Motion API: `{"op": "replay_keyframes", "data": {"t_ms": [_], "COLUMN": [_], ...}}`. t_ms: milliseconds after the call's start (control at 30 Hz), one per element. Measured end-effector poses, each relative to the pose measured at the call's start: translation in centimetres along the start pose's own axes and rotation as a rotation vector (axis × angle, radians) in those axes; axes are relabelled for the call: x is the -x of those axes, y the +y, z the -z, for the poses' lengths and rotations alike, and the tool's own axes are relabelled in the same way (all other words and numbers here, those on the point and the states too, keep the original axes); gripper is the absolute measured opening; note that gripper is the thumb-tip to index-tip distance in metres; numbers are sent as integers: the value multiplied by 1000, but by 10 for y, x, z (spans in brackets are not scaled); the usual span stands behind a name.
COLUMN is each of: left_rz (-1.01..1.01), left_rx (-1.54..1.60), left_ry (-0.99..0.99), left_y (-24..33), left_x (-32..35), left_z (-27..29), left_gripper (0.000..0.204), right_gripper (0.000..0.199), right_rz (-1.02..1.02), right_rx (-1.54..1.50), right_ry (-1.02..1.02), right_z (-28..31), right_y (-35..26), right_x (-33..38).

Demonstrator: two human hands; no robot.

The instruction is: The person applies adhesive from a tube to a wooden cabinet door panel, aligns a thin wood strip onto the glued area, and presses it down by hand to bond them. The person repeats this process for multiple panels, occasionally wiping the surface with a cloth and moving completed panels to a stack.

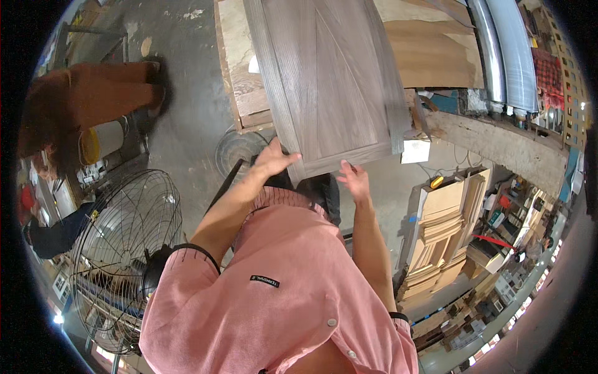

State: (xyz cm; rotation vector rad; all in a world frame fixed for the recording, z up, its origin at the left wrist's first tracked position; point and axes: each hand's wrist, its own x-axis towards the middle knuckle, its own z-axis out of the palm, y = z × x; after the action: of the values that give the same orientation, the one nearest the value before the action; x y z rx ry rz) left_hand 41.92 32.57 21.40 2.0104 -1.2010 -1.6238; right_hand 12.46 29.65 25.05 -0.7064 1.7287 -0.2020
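Note:
A large grey-brown wood-grain door panel [355,93] with a raised frame and diagonal strips lies in front of me on a work surface. My left hand [274,161] is at its near left corner. The thumb stretches over the frame while the other fingers point along the left edge; whether they press on it I cannot tell. Just off the near edge, my right hand [355,181] is raised with its fingers apart, holding nothing. Both forearms reach forward past a pink shirt [274,274].
A wire-caged fan [128,262] stands at my left. Beyond it is a person in brown trousers [112,93]. Bare plywood [255,103] shows beside the panel. To the right are a wooden beam [504,146], brown sheet material [430,53] and stacked wood pieces [442,230].

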Motion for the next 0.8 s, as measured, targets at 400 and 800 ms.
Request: {"op": "replay_keyframes", "data": {"t_ms": [400,800], "left_rz": [91,184], "left_rx": [343,406], "left_ry": [58,113], "left_y": [-28,17], "left_x": [11,18], "left_z": [-73,-51], "left_gripper": [67,78], "right_gripper": [80,111], "right_rz": [-118,-95], "right_rx": [-59,-265], "right_ry": [-69,-55], "right_z": [-10,-23], "right_y": [-13,-4], "right_x": [8,15]}}
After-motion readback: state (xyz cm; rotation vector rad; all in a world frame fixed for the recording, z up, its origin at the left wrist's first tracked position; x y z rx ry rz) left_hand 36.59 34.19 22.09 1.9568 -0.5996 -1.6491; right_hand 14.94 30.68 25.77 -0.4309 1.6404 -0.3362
